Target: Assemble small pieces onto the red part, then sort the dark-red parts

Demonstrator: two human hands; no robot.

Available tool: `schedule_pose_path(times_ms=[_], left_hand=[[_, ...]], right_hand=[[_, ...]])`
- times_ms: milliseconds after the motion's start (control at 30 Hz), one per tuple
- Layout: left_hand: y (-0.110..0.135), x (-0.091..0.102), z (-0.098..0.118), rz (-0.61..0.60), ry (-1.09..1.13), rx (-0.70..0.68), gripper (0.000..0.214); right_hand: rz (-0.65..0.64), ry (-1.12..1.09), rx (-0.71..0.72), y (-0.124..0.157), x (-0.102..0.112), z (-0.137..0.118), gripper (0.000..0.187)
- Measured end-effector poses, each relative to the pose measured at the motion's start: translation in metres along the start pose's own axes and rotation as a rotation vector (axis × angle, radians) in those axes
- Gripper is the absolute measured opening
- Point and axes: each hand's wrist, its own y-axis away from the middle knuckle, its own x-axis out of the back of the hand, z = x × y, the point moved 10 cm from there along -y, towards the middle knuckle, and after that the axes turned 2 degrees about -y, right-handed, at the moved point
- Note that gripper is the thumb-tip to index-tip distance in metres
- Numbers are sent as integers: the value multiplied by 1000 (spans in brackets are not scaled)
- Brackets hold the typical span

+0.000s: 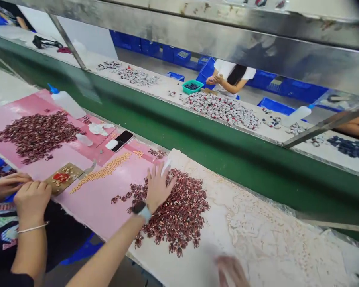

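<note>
A long tabletop runs through the view, its near stretch pale and worn and its left stretch covered by a pink sheet, with a green conveyor belt behind it and blue crates beyond. On the pale part lies a wide heap of small dark red pieces. The left hand, a watch on its wrist, lies flat on the heap's upper left with fingers spread open, grasping nothing. The right hand is a blur at the bottom edge, just right of the heap; how far open it is cannot be told. To the left, a co-worker's hands meet beside a second heap, a squeeze bottle and a phone.
</note>
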Motion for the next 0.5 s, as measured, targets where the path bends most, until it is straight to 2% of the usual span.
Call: schedule_pose_path(times_ms=[67, 100, 200, 267, 367, 500], left_hand=[[28, -14, 16, -60, -7, -50, 66], [34, -22, 22, -85, -7, -79, 67], [25, -42, 29, -122, 5, -142, 65], [8, -49, 31, -125, 25, -169, 62], [-4, -56, 38, -148, 67, -253, 51], [12, -56, 53, -215, 102, -367, 43]], right_hand=[[47, 15, 51, -48, -8, -5, 38], [66, 25, 74, -74, -13, -7, 42], [73, 60, 145, -150, -31, -10, 44], [62, 86, 191, -184, -41, -12, 42], [8, 96, 260, -198, -55, -16, 38], [-29, 40, 294, -168, -61, -23, 40]])
